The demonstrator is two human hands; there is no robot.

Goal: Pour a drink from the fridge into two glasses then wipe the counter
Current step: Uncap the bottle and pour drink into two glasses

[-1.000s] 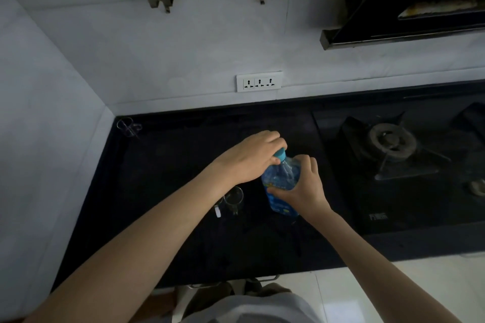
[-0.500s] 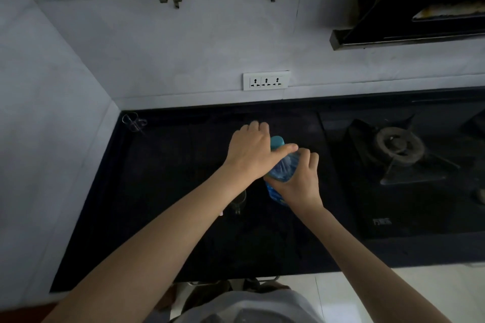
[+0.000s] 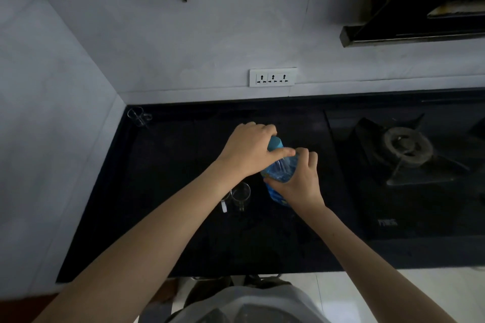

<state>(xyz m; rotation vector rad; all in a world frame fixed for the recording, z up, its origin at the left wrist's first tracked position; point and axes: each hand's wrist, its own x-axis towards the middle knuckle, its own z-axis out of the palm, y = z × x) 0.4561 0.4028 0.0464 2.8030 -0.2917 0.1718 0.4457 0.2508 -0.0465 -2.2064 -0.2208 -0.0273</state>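
A clear plastic bottle with a blue label stands on the black counter. My right hand grips its body from the right. My left hand is curled over the blue cap, thumb and fingers around it. Just left of the bottle a clear glass mug stands on the counter, partly behind my left forearm. A second glass beside it is mostly hidden by that forearm; only a white bit shows.
A gas hob is set into the counter at the right. A small clear glass object sits in the back left corner. A wall socket and two metal brackets are on the wall; a range hood hangs upper right.
My left hand has turned on the cap, its fingers shifting from the side to over the top. The bottle and my right hand stay in place on the counter.
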